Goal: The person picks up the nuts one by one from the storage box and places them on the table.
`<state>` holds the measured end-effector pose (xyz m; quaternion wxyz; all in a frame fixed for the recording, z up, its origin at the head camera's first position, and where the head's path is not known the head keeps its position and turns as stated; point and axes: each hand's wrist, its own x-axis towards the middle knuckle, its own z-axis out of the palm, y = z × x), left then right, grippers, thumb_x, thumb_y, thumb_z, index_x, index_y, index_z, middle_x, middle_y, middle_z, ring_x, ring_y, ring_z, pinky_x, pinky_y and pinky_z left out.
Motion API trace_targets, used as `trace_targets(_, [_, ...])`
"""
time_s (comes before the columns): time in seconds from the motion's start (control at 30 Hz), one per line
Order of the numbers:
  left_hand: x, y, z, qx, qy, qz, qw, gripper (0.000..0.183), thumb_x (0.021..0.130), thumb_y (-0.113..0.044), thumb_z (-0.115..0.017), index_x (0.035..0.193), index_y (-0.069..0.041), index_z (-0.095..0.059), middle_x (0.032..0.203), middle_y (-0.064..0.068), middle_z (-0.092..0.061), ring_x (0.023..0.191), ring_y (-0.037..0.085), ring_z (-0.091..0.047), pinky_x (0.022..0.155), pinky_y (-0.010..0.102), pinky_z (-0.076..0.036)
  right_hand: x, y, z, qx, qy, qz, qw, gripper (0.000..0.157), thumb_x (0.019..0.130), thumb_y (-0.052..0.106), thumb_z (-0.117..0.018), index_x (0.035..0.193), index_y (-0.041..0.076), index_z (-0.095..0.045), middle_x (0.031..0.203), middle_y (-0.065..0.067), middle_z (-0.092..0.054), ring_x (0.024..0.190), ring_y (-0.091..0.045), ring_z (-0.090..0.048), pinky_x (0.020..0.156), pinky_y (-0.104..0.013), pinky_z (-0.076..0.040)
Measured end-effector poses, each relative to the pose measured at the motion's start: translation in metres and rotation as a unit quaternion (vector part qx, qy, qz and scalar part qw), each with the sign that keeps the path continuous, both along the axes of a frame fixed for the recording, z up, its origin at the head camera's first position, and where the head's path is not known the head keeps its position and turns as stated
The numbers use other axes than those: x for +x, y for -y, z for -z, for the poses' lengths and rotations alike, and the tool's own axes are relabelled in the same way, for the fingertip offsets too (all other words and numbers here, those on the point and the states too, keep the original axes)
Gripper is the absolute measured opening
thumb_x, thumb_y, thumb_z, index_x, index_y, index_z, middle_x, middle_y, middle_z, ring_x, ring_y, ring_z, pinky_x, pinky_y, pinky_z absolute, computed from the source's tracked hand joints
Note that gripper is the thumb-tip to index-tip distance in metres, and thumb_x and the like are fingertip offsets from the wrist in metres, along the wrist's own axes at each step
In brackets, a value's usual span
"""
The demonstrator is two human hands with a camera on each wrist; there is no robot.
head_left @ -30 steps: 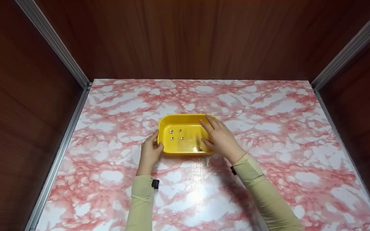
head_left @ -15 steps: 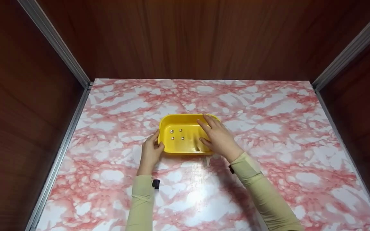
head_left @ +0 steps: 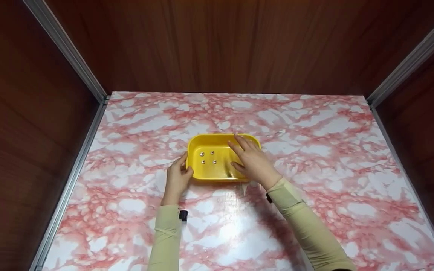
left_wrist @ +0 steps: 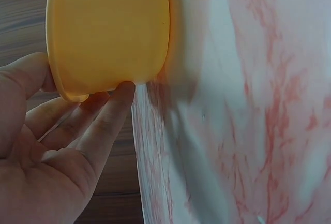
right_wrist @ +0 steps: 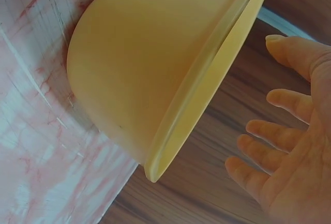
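A yellow plastic tub (head_left: 217, 178) with rounded corners stands in the middle of the table. On its floor, in the left half, lie several small shiny silvery pieces (head_left: 214, 162), too small to make out their kind. My left hand (head_left: 177, 178) grips the tub's left end, thumb (left_wrist: 31, 74) at the rim and fingers against the outer wall. Over the tub's right half my right hand (head_left: 256, 163) hovers with spread, relaxed fingers, holding nothing. In the right wrist view its fingers (right_wrist: 261, 154) stand apart from the tub's rim (right_wrist: 207, 79). The hand hides part of the tub's right side.
The table (head_left: 315, 158) has a red and white marbled top. A dark wood panel (head_left: 217, 45) rises behind it, with more panels at left and right and metal rails (head_left: 66, 52) in the corners. Each wrist wears a small black device (head_left: 183, 215).
My right hand has drifted slightly left over the tub, showing more of its right rim. The left hand keeps its grip, and the shiny pieces lie in the same layout.
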<state>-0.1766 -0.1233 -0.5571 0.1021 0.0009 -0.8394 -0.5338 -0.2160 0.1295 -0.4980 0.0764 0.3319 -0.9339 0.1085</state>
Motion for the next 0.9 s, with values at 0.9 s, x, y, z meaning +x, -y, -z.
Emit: trace_targets(0.9, [0.000, -0.001, -0.001, 0.001, 0.027, -0.010, 0.9996, 0.051, 0.079, 0.002, -0.055, 0.128, -0.002, -0.045, 0.119, 0.015, -0.052, 0.089, 0.019, -0.058, 0.073, 0.024, -0.047, -0.004, 0.011, 0.002, 0.004, -0.002, -0.011, 1.000, 0.065, 0.079, 0.030, -0.065, 0.134, 0.009, -0.038, 0.138, -0.019, -0.028, 0.124, -0.035, -0.028, 0.101, -0.044, -0.019])
